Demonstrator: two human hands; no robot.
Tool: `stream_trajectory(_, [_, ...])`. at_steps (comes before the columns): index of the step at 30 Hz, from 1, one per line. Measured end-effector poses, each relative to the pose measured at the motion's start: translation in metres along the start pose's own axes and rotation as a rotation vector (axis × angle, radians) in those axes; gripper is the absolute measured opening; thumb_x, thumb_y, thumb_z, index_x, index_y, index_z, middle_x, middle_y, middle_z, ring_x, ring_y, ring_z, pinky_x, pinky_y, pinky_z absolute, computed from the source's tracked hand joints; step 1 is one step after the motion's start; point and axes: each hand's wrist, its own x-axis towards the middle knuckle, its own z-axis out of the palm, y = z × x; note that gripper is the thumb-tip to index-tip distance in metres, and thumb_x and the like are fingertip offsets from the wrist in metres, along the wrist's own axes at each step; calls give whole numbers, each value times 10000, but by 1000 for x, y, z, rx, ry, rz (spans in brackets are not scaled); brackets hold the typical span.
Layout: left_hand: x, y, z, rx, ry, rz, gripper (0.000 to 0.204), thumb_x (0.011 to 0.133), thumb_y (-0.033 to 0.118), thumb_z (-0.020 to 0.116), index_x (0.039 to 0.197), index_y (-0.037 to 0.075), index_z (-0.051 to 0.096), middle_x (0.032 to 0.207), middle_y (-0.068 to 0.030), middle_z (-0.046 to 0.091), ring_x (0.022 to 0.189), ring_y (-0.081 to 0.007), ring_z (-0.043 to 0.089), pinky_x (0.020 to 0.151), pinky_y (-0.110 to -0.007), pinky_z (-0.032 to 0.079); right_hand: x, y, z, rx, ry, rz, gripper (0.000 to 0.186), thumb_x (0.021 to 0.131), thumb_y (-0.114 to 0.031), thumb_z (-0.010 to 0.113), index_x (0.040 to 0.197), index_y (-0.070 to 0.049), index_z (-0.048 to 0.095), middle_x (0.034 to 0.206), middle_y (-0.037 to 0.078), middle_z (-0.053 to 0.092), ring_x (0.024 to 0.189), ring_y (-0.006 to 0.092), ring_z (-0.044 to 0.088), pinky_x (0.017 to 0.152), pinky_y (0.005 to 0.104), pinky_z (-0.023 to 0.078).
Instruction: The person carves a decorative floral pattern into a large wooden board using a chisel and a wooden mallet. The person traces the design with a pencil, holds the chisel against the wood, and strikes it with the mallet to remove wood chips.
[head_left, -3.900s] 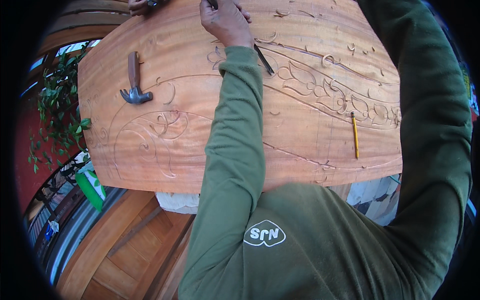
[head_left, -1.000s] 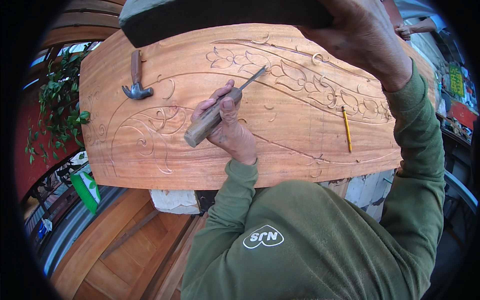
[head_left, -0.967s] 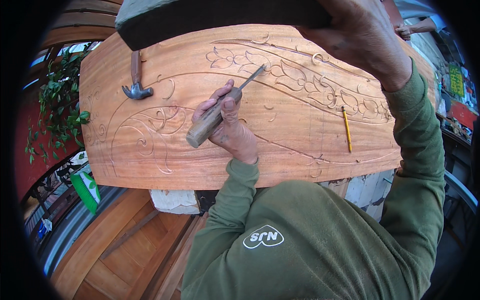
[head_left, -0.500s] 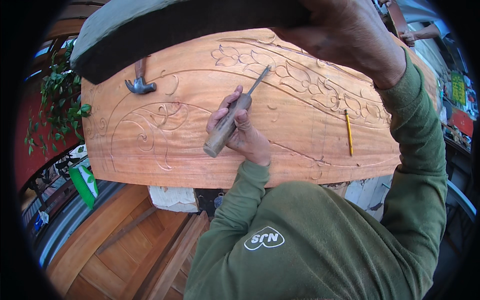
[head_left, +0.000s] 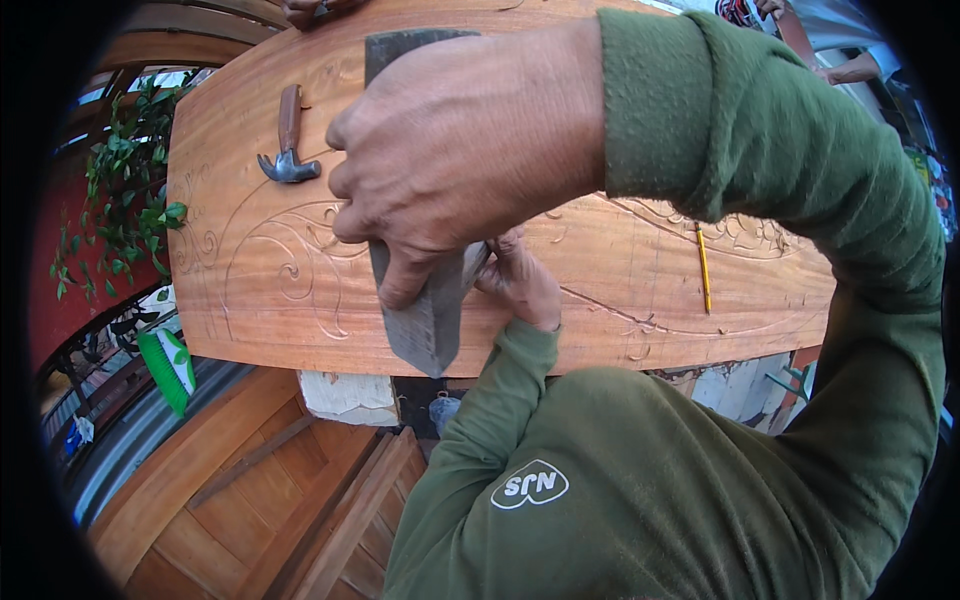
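My right hand (head_left: 450, 150) is closed around a thick grey wooden block (head_left: 425, 325), held tilted above the carved wooden panel (head_left: 610, 280). Just behind and below the block is my left hand (head_left: 527, 285), its fingers largely covered. It was gripping a wood-handled chisel half a second ago; the block and my right hand now hide nearly all of that tool. Scroll carving (head_left: 290, 270) shows on the panel's left side, and more carved flower outlines (head_left: 765, 237) run along its right part.
A claw hammer (head_left: 290, 140) lies on the panel's left, a yellow pencil (head_left: 704, 268) on its right. Another person's hand (head_left: 303, 10) is at the far edge, another's arm (head_left: 852, 70) at far right. A green brush (head_left: 167, 372) and wooden door frame (head_left: 215, 480) stand near left.
My right hand has swung the block from high up down and toward me, over my left hand, covering the chisel. My left hand has shifted slightly right.
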Motion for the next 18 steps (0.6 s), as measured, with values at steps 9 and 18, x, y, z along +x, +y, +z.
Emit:
stream_trajectory(9, [49, 27, 4, -87, -98, -121, 339, 1040, 196, 726, 1206, 114, 442, 1218, -190, 672, 1144, -372, 725, 956, -459, 657, 7, 36, -34, 110, -90, 111, 546, 949, -88, 690, 1444, -318, 678, 1108, 45, 769, 1031, 253, 756, 873, 387, 627])
stream_trajectory(18, [107, 42, 17, -82, -270, -258, 317, 991, 142, 773, 1162, 55, 520, 1141, -197, 715, 1042, -331, 765, 894, -438, 688, -6, 54, -40, -30, -174, 399, 555, 950, -71, 644, 1449, -311, 674, 1091, 62, 776, 1033, 275, 756, 886, 413, 617])
